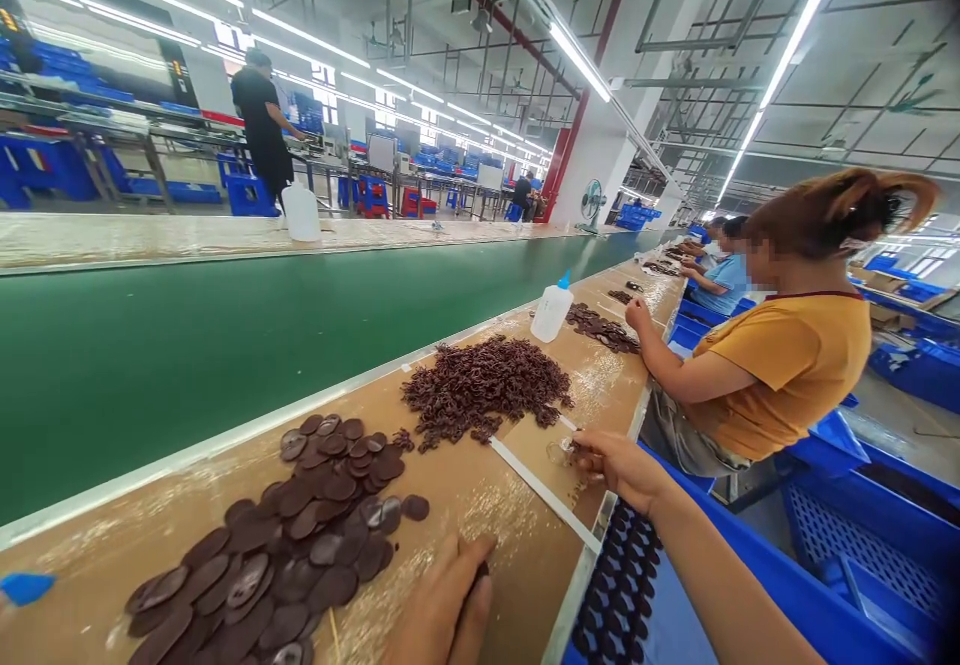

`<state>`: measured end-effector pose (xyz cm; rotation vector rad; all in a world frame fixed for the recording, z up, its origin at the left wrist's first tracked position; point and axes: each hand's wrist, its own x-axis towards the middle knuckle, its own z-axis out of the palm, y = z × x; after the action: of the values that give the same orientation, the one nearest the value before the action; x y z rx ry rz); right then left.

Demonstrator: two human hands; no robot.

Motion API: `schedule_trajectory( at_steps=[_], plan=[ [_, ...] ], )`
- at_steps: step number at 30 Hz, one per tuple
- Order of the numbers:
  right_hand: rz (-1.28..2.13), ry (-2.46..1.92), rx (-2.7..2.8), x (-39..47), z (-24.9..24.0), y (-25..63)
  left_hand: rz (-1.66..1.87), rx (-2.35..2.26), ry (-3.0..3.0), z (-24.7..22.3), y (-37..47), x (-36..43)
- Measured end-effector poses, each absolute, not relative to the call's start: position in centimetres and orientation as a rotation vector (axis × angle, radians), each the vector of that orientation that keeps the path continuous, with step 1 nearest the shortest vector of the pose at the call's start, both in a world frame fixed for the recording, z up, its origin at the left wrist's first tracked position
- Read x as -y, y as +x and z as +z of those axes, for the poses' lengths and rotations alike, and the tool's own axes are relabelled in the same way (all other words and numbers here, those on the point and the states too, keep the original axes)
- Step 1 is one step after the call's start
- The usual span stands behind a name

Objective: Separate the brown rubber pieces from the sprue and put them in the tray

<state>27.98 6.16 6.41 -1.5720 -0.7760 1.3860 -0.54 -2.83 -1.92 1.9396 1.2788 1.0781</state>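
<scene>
Hands on bench, right hand [616,467] pinching clear piece [559,453], orientation unclear

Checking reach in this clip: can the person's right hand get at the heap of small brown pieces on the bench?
Probably yes: the right hand rests just beside the heap of small brown pieces, with only bare bench between.

Single head-worn view, aimed forward and down along the workbench [480,505], angled right; the person's hands sit close at the bottom edge, conveyor belt [225,345] to the left, hall receding beyond
</scene>
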Motion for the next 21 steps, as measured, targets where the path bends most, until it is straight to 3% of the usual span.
schedule_trajectory(
  at_steps=[21],
  plan=[
    [1.387,-1.597,0.881,-6.4,8.0,28.5,1.127,-1.129,1.901,-0.5,-0.5,3.2]
  ],
)
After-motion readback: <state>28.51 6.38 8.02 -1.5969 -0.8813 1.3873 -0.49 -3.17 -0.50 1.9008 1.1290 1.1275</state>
